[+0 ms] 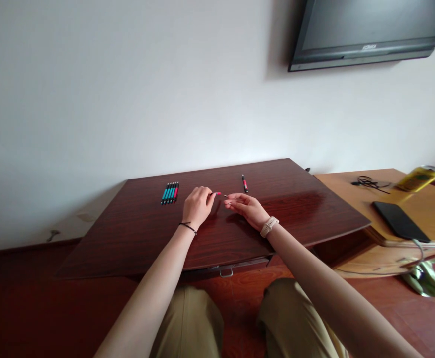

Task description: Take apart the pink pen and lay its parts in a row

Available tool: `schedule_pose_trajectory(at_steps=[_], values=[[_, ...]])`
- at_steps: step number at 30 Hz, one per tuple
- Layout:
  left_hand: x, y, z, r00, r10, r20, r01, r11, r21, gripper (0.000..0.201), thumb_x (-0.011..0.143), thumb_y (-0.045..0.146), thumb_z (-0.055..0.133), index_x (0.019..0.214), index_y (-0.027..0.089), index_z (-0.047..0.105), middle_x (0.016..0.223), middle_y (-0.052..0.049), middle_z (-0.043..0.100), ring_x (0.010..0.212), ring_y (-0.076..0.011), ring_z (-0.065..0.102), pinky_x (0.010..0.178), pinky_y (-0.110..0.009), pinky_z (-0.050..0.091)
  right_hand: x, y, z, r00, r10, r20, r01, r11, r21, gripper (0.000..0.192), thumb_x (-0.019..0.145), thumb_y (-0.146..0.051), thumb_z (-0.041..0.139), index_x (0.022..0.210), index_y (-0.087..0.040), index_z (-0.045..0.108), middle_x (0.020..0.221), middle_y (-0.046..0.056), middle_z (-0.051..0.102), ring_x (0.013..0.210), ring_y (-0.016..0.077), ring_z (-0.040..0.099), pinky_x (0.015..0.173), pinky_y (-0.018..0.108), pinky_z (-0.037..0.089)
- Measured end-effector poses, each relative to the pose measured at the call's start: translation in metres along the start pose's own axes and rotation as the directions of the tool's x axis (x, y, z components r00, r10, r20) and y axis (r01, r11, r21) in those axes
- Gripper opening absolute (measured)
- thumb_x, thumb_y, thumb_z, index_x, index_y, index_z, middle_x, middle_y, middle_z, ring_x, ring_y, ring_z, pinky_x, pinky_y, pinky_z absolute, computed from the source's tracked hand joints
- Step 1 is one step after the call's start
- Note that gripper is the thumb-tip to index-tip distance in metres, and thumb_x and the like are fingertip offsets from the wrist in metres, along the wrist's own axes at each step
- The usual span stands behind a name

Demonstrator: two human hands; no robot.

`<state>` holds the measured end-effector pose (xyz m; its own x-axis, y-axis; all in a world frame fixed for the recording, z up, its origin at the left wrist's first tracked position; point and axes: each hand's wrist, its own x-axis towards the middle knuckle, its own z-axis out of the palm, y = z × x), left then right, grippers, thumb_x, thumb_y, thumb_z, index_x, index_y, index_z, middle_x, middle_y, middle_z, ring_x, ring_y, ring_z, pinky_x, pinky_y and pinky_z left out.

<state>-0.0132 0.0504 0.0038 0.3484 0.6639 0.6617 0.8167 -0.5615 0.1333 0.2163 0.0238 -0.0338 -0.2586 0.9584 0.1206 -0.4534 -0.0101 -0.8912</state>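
- The left hand (198,205) is curled shut over the dark red desk (135,233), its fingers pinched on a small pink-tipped piece (217,193) that sticks out to the right; it looks like a pen cap or the end of a pen, too small to tell which.
- A thin black band sits on the left wrist.
- The right hand (245,206) lies just to the right, palm partly up, with its fingertips pinched together near a tiny item I cannot make out; whether it really grips anything cannot be told.
- A pale wristwatch (269,226) is on the right wrist.
- The two hands are close, their fingertips facing each other with a small gap between them, near the middle of the desk.
- A row of pens (170,193), teal ones with a red one at the right end, lies side by side to the left of the left hand, near the far edge.
- A single red and black pen (244,183) lies alone beyond the right hand.
- To the right, a lighter wooden table (351,186) carries a black phone (399,221), a tangled black cable (370,183) and a yellow can (418,178).
- A flat television (370,30) hangs on the white wall above.
- The person's knees in khaki trousers show below the desk edge.
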Motion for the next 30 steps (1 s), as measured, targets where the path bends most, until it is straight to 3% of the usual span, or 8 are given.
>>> schedule_pose_trajectory(at_steps=[4,13,21,30], values=[[-0.001,0.01,0.006,0.989,0.026,0.142,-0.036,0.997,0.068,0.017,0.107,0.032,0.055,0.093,0.023,0.061,0.095,-0.01,0.069,0.096,-0.0273,0.062,0.083,-0.038,0.046,0.0,0.001,0.0,1.0,-0.015,0.0,0.015,1.0,-0.012,0.039,0.082,-0.039,0.092,0.112,-0.021,0.075,0.117,0.01,0.082,0.106,0.0186,0.077,0.106,0.034,0.058],[-0.015,0.011,0.007,0.957,-0.107,0.271,0.066,0.986,0.155,0.008,0.099,0.028,0.066,0.094,0.023,0.061,0.096,-0.011,0.071,0.094,-0.0291,0.066,0.079,-0.037,0.049,0.0,-0.001,0.002,1.0,-0.024,0.002,0.024,1.0,-0.01,0.04,0.082,-0.04,0.091,0.112,-0.02,0.074,0.117,0.01,0.081,0.102,0.0175,0.077,0.102,0.032,0.058],[-0.024,0.01,0.005,0.908,-0.296,0.296,0.245,0.949,0.198,0.019,0.1,0.039,0.066,0.091,0.023,0.059,0.087,-0.008,0.072,0.084,-0.0272,0.07,0.067,-0.034,0.046,-0.002,0.0,0.004,0.999,-0.042,0.022,0.044,0.996,-0.084,0.04,0.084,-0.043,0.089,0.112,-0.02,0.073,0.117,0.011,0.081,0.097,0.0184,0.077,0.098,0.035,0.06],[-0.025,0.01,0.008,0.898,-0.324,0.296,0.29,0.944,0.155,0.018,0.099,0.039,0.066,0.093,0.024,0.059,0.089,-0.009,0.072,0.086,-0.0274,0.07,0.071,-0.034,0.048,-0.005,-0.004,0.008,0.998,-0.047,0.037,0.051,0.989,-0.137,0.036,0.085,-0.043,0.087,0.11,-0.022,0.072,0.116,0.01,0.082,0.093,0.0175,0.076,0.092,0.033,0.06]])
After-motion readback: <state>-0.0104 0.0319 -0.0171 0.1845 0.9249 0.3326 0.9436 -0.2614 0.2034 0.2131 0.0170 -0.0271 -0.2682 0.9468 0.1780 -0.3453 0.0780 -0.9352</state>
